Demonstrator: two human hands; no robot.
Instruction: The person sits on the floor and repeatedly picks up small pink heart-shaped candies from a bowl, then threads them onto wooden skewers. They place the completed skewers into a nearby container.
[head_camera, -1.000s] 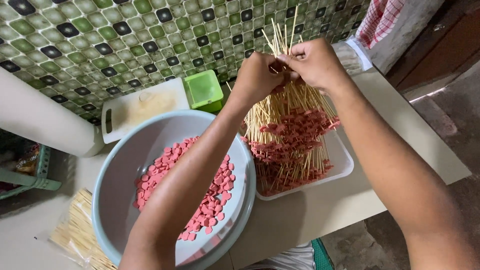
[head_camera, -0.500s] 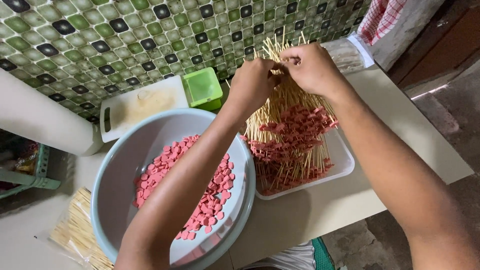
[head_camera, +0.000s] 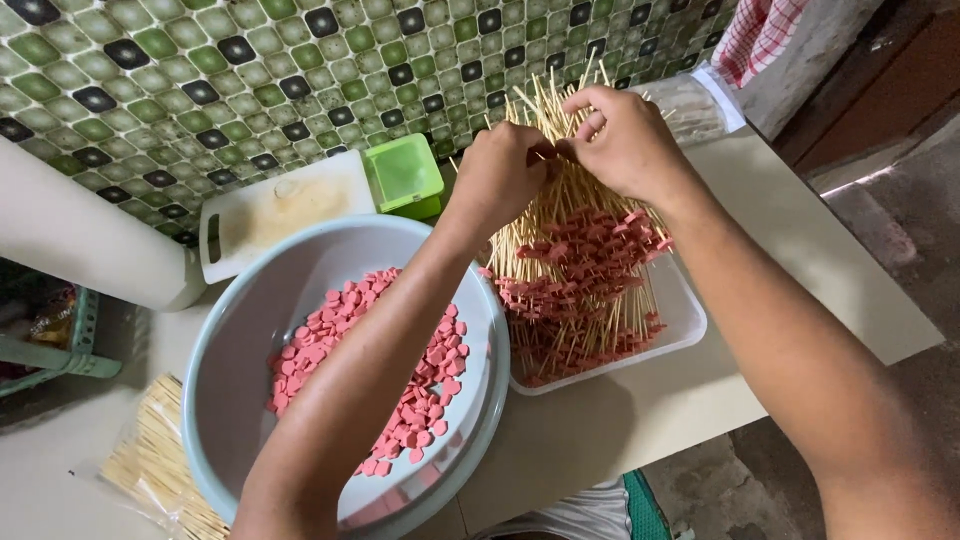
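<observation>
- Both hands are meeting over the far end of the skewers (head_camera: 575, 290), at the bare stick tips, probably because the pink pieces are sitting lower down and the clean ends give a dry hold.
- The left hand (head_camera: 500, 175) is curling its grip tight around several stick tips; the right hand (head_camera: 625, 140) is pinching sticks between thumb and fingers.
- The skewers are leaning fanned in a white tray (head_camera: 685, 320) near the table's right edge, tips towards the wall.
- A grey basin (head_camera: 240, 330) of loose pink pieces (head_camera: 400, 390) is sitting just left of the tray, within easy reach.
- A bag of bare sticks (head_camera: 150, 465) is lying at the near left corner.
- The pale table (head_camera: 800, 230) is butting against a green tiled wall (head_camera: 200, 60); a white board (head_camera: 285, 205) and a green box (head_camera: 405, 175) are lying along that edge.
</observation>
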